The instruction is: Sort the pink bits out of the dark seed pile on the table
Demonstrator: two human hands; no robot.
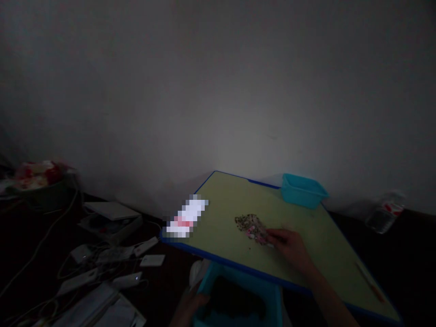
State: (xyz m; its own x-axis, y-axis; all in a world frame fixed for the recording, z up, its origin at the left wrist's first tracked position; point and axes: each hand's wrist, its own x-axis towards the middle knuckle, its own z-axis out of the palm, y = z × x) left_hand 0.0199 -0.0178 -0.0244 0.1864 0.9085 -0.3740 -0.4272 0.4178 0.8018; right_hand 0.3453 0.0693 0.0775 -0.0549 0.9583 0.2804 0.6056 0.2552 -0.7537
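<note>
On the pale table [218, 190] lies a loose pile of small dark grains mixed with pink and white bits [254, 229]. My right hand [289, 247] reaches into the right side of this pile, fingers drawn together; what they pinch, if anything, is hidden. Below the table's front edge is a blue plastic bin [277, 302] with a dark mass [235, 297] inside, too dim to identify. My left hand [190, 306] grips the bin's left rim, its thumb lying over the edge.
A second blue bin [301, 193] stands at the table's back right corner. A bright blurred-out screen or sheet [187, 218] lies on the left. Near the right edge rests a thin knife-like tool [369, 281]. Chargers and cables [116, 254] clutter the left; a clear plastic package [386, 213] sits right.
</note>
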